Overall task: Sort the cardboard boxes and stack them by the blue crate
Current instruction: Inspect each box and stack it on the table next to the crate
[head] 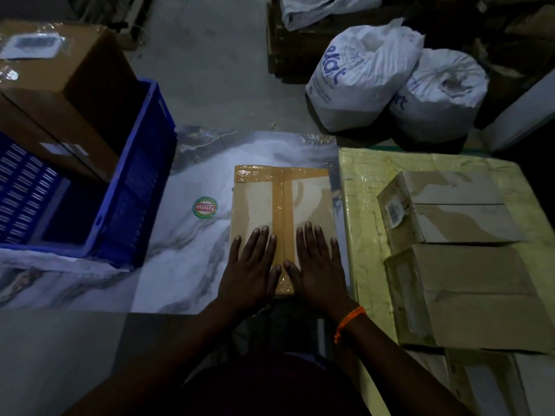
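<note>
The blue crate [144, 163], slatted plastic with a ribbed floor, stands at the left and holds one large brown cardboard box [72, 94] with a clear-wrapped white label [30, 46] too blurred to read. Just right of the crate, a flat cardboard box [282, 199] lies on a marble-patterned slab [186, 250], sealed with glossy brown tape along its middle and across its far edge. The left hand [250, 265] and right hand [318, 265] lie flat on its near half, side by side. Each grip is fully open, fingers straight, pressing the top and holding nothing. An orange thread band [350, 322] circles the right wrist.

A round sticker [205, 207] on the slab reads "Patelsa". To the right, a yellow-green film-wrapped package [363, 205] carries two plain cardboard boxes [459, 211] [480, 298]. Two woven white sacks [360, 76] [441, 94] behind bear partly legible blue lettering.
</note>
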Demonstrator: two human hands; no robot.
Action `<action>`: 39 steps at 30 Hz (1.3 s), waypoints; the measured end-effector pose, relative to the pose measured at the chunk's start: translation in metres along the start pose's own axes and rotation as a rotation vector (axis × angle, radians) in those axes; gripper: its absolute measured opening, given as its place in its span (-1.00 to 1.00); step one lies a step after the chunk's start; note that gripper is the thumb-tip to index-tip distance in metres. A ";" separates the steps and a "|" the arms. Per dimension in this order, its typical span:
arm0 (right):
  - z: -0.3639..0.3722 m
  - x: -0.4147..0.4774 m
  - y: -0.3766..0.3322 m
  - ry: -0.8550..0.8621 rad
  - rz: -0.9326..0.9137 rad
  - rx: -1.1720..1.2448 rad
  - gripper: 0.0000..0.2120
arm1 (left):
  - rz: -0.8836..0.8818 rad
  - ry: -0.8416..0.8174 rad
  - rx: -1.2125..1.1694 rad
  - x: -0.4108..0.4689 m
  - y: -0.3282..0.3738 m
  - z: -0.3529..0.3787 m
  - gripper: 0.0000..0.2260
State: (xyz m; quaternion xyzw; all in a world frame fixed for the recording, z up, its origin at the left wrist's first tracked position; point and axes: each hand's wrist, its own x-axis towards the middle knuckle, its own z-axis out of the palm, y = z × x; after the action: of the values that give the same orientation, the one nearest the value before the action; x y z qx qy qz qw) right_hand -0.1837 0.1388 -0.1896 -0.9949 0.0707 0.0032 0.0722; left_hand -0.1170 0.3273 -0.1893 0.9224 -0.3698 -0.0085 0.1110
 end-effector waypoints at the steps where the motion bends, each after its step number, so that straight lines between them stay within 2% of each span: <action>1: 0.001 0.001 0.000 -0.011 -0.003 -0.007 -0.26 | 0.002 0.001 0.003 -0.001 0.000 0.001 -0.40; 6: -0.002 0.004 0.001 -0.024 -0.022 0.009 -0.24 | -0.024 0.029 -0.003 0.001 -0.001 -0.004 -0.41; 10: -0.027 0.043 -0.005 -0.089 0.003 0.185 -0.26 | -0.191 0.075 -0.103 -0.007 -0.005 -0.005 -0.43; 13: -0.045 0.090 -0.006 -0.041 -0.055 0.264 -0.29 | -0.285 0.157 -0.258 -0.024 -0.013 -0.009 -0.40; 15: -0.050 0.122 -0.007 -0.032 -0.105 0.243 -0.28 | -0.313 0.180 -0.336 -0.038 -0.019 -0.016 -0.34; 19: -0.049 0.185 -0.011 -0.086 -0.144 0.176 -0.23 | -0.455 0.127 -0.636 -0.065 -0.018 -0.020 -0.07; 22: -0.050 0.215 -0.015 -0.130 -0.185 0.053 -0.35 | -0.619 0.181 -0.839 -0.075 -0.008 -0.016 -0.03; 25: -0.048 0.224 -0.013 -0.108 -0.197 0.050 -0.43 | -0.890 0.256 -0.840 -0.077 0.002 -0.013 0.07; 26: -0.047 0.223 -0.009 -0.098 -0.189 0.054 -0.42 | -0.974 0.259 -0.853 -0.078 0.007 -0.012 0.03; 29: -0.048 0.211 0.010 -0.076 -0.086 0.117 -0.42 | -1.138 0.288 -0.964 -0.075 0.016 -0.011 -0.25; 32: -0.048 0.190 0.035 -0.053 0.090 0.225 -0.46 | -1.201 0.370 -1.167 -0.063 0.006 -0.022 -0.30; 34: -0.048 0.167 0.051 -0.042 0.206 0.299 -0.46 | -1.197 0.414 -1.125 -0.052 -0.008 -0.037 -0.41; 37: -0.047 0.120 0.064 -0.056 0.286 0.414 -0.38 | -1.056 0.409 -0.996 -0.040 -0.036 -0.051 -0.64; 39: -0.045 0.087 0.066 -0.080 0.309 0.508 -0.31 | -0.995 0.386 -0.957 -0.035 -0.055 -0.052 -0.66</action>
State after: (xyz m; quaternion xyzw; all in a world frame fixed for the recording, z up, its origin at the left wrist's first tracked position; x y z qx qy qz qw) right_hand -0.1068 0.0555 -0.1559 -0.9215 0.2171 0.0357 0.3201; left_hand -0.1003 0.4001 -0.1522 0.8170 0.1652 -0.0561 0.5496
